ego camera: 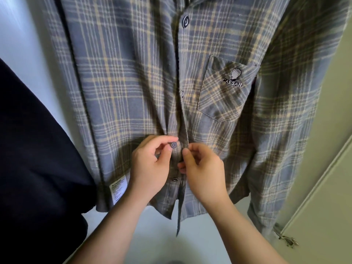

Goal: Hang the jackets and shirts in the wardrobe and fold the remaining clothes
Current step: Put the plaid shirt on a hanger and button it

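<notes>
A grey-blue and tan plaid shirt [133, 73] hangs in front of me and fills most of the view. It has a chest pocket [226, 92] with a "CAESAR" logo. Its upper two buttons are fastened. My left hand [150, 166] pinches a dark round button [173, 145] on the left front edge. My right hand [203, 170] pinches the opposite front edge next to it, the two edges almost touching. One more button [174, 179] sits lower down. The hanger is out of view.
A dark navy garment [34, 159] hangs at the left, touching the shirt's sleeve. A pale green wardrobe door [327, 187] stands at the right with keys [287, 240] in its lock. White wardrobe wall behind, white floor below.
</notes>
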### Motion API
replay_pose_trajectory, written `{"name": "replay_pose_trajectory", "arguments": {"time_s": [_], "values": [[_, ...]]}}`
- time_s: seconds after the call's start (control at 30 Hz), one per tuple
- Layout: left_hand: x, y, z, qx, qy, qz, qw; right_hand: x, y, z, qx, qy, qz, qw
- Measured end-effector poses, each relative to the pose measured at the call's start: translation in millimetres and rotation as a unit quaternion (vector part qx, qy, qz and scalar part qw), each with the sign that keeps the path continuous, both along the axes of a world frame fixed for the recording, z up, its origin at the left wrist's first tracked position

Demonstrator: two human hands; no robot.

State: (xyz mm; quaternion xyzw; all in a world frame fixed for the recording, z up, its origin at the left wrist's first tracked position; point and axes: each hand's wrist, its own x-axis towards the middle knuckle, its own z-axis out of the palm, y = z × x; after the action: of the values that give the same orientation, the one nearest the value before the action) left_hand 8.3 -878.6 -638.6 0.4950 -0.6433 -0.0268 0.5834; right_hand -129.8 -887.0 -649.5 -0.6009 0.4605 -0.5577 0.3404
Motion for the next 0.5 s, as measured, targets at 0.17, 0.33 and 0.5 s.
{"name": "replay_pose_trajectory", "arguments": {"time_s": [0.17,0.33,0.5], "values": [[8,-10,3,-0.027,-0.036,-0.007,0.999,3,-15,1,-0.011,0.027,-0.022,0.999],[16,-28,4,-0.039,-0.056,0.038,0.997,11,-29,0,-0.017,0.035,-0.042,0.998],[12,-39,1,-0.026,-0.055,0.025,0.998,17,-39,-4,-0.044,0.044,-0.056,0.997]]}}
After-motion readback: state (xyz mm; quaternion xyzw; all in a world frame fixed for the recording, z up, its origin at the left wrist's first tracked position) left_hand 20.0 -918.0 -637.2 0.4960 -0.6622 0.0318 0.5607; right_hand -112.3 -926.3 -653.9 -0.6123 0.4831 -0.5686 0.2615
